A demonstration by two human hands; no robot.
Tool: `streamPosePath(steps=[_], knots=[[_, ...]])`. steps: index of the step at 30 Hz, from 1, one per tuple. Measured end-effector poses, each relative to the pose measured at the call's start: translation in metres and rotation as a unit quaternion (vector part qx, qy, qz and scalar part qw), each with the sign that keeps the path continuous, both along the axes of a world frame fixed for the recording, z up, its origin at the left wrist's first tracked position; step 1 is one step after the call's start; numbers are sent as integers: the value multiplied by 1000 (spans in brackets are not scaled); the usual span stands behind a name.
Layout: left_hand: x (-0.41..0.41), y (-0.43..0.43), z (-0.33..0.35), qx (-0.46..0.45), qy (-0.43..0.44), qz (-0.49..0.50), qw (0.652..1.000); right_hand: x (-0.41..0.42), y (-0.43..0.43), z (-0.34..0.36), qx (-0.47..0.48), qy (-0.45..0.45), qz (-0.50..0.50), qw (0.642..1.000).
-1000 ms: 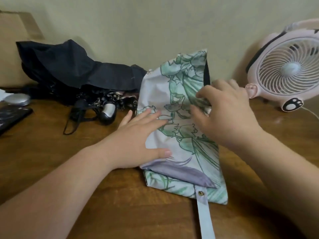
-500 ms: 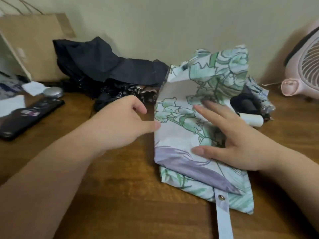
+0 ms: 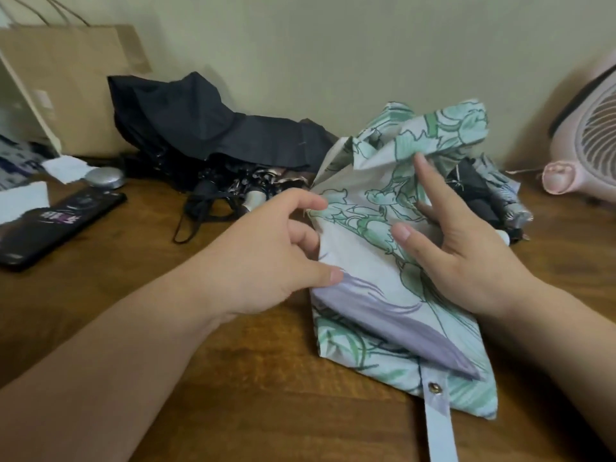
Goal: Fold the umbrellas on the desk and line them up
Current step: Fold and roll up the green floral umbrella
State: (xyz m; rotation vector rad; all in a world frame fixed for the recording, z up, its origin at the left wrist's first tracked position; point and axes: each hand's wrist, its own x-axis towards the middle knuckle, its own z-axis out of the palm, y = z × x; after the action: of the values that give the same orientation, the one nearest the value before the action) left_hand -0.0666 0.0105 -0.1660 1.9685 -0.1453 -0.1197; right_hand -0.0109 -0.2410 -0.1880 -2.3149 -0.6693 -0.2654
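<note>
Floral umbrella [image 3: 373, 295] lies flat on the counter [image 3: 233, 378], centre-right. It is collapsed, canopy half gathered into a loose flat bundle, far end bunched up toward the wall. Closing strap [image 3: 437, 425] with its snap hangs off the near end, not wrapped.

Left hand [image 3: 266, 258] is at the canopy's left edge: thumb on top, fingers [image 3: 308, 233] curled against the edge, looks like pinching a pleat of cloth. Right hand [image 3: 466, 265] is on top of the canopy, fingers spread and straight, palm side pressing the cloth down, index finger lifted toward the bunched end.

Black umbrella [image 3: 206, 131] sits at back left against the wall, canopy loose, not folded, well apart from both hands. Another dark umbrella [image 3: 483, 195] is just behind the right hand, partly hidden. Pink fan [image 3: 586, 145] far right, paper bag [image 3: 66, 85] and phone [image 3: 56, 225] far left.

Handling, my judgement:
- Canopy is thin, soft, slick and light, so pleats likely won't stay put without a flat hand on them.
- Ribs and shaft inside are stiff, so the bundle should roll around the shaft, not across it.
- Best hold: pinch pleat edges one at a time and smooth them one way. Then grip the bundle round its middle and bring the strap round to the snap.
- Risk: cloth springs open when the pressing hand lifts.

Step in hand looks like pleat tidying, early on; nothing lined up yet
</note>
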Motion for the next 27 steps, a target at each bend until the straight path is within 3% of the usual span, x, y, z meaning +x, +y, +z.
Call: streamPosePath(steps=[2, 4, 10, 15, 20, 24, 27], knots=[[1, 0, 0, -44, -33, 10, 998, 1, 9, 13, -46, 11, -22, 999], [-3, -1, 6, -66, -9, -16, 998, 15, 17, 26, -98, 22, -56, 993], [-14, 1, 20, 30, 81, -121, 989, 41, 53, 24, -135, 73, -112, 982], [-15, 10, 29, 67, 92, -181, 977, 29, 60, -18, -276, -18, -167, 946], [-12, 2, 17, 156, 24, -80, 984, 28, 58, -10, -239, 1, -154, 959], [-7, 1, 5, 65, 63, -36, 995, 24, 55, -1, -192, 10, -139, 971], [0, 5, -4, 27, 72, -37, 996, 19, 43, 3, -151, -32, -113, 982]])
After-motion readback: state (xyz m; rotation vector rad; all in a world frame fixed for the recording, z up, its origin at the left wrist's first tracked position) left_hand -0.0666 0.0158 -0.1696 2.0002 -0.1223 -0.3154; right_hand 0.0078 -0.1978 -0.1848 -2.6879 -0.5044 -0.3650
